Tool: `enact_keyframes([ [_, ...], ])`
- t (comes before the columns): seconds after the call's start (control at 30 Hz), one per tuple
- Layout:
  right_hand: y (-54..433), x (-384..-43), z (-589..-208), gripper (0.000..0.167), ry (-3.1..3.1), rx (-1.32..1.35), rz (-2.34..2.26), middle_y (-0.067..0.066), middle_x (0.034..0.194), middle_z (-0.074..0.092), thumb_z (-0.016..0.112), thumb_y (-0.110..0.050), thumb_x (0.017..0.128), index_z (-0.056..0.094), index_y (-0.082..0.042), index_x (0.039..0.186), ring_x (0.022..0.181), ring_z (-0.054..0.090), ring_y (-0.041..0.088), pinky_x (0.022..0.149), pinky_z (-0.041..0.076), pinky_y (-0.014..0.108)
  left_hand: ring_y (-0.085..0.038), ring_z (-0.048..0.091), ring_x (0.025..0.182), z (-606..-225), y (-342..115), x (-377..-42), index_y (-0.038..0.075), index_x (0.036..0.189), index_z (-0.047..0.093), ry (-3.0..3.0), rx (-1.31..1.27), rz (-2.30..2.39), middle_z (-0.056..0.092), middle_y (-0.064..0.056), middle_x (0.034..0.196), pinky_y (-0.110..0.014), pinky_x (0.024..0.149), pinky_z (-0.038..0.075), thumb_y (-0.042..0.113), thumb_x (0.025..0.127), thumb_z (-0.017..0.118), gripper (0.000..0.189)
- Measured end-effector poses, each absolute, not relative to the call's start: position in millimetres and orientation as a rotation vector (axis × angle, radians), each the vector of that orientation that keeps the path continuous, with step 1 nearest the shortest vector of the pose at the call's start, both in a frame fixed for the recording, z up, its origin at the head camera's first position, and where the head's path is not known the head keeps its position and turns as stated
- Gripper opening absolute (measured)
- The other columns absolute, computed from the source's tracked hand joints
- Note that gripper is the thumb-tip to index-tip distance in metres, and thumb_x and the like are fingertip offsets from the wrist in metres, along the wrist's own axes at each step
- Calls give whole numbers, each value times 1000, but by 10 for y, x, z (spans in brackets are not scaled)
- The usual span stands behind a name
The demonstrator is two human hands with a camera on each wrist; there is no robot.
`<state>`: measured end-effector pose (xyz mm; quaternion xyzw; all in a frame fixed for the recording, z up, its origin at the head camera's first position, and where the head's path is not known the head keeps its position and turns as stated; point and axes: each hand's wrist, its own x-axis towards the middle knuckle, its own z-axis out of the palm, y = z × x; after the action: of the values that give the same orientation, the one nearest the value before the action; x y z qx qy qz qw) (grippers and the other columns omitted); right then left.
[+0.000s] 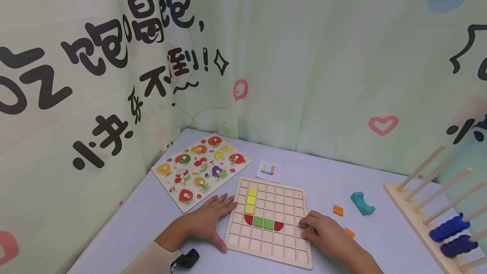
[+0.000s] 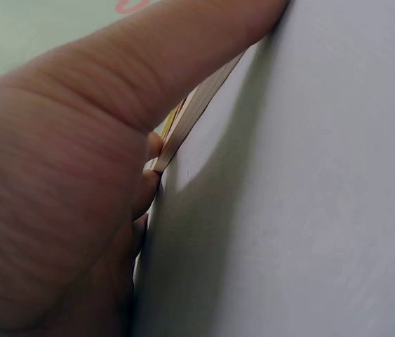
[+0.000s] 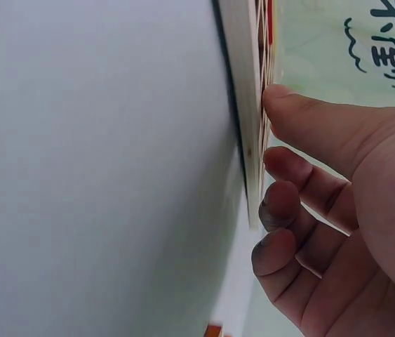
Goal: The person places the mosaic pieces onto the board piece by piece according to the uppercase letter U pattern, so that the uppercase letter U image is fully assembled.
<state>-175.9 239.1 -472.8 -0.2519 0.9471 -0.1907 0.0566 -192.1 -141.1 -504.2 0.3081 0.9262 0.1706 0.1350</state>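
Observation:
A wooden grid board (image 1: 281, 248) lies flat on the table in the head view. On it, several yellow squares (image 1: 250, 200) form a column above a row of two green squares (image 1: 263, 223) with a red quarter-round piece (image 1: 279, 226) at each end. My left hand (image 1: 209, 219) rests at the board's left edge, fingers spread and thumb out along its near corner. At the right edge, my right hand (image 1: 325, 231) has loosely bent fingers; in the right wrist view its thumb (image 3: 302, 116) touches the board's rim. No piece shows between those fingers.
Behind the board lies a small pattern card (image 1: 269, 171). A fruit puzzle board (image 1: 237, 170) sits at the back left. To the right are two orange pieces (image 1: 338, 210), a teal arched block (image 1: 362, 203) and a wooden peg rack (image 1: 414, 217) with blue beads.

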Motion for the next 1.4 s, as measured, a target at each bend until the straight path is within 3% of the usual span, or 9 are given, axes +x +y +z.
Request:
enact_keyframes([
  [0.4,2786,-1677,-4717,25,2928,-640,-502,-15,94,57,79,-13,79,70,-19,101,72,45,-1,65,48,24,-17,2,148,-5036,-1401,-1931,25,156,24,2678,873,487,13,9,161,-47,118,3,83,54,70,126],
  [0.67,2922,-1637,-4697,33,2911,-390,-454,-14,91,57,84,-10,72,71,-20,100,76,47,7,71,49,28,-18,3,148,-5020,-1397,-1921,25,156,25,2679,869,498,13,8,161,-47,118,3,82,54,70,125],
  [0.83,3004,-1631,-4689,31,2913,-332,-454,-11,91,59,84,-7,72,71,-18,98,75,47,9,67,48,26,-18,2,148,-5018,-1404,-1928,25,156,24,2673,869,509,13,9,161,-47,118,3,82,54,70,125],
  [1.07,3097,-1651,-4688,31,2908,-370,-436,-12,91,60,82,-2,73,71,-18,97,74,49,8,70,52,27,-17,1,148,-5060,-1405,-1941,26,156,24,2677,873,503,13,9,161,-47,118,3,84,53,69,126],
  [1.4,3120,-1682,-4722,28,2942,-463,-411,-14,93,60,82,-7,74,71,-21,95,77,50,4,74,53,29,-17,1,148,-5071,-1402,-1940,26,156,24,2674,868,507,13,9,161,-47,118,2,84,53,68,127],
])
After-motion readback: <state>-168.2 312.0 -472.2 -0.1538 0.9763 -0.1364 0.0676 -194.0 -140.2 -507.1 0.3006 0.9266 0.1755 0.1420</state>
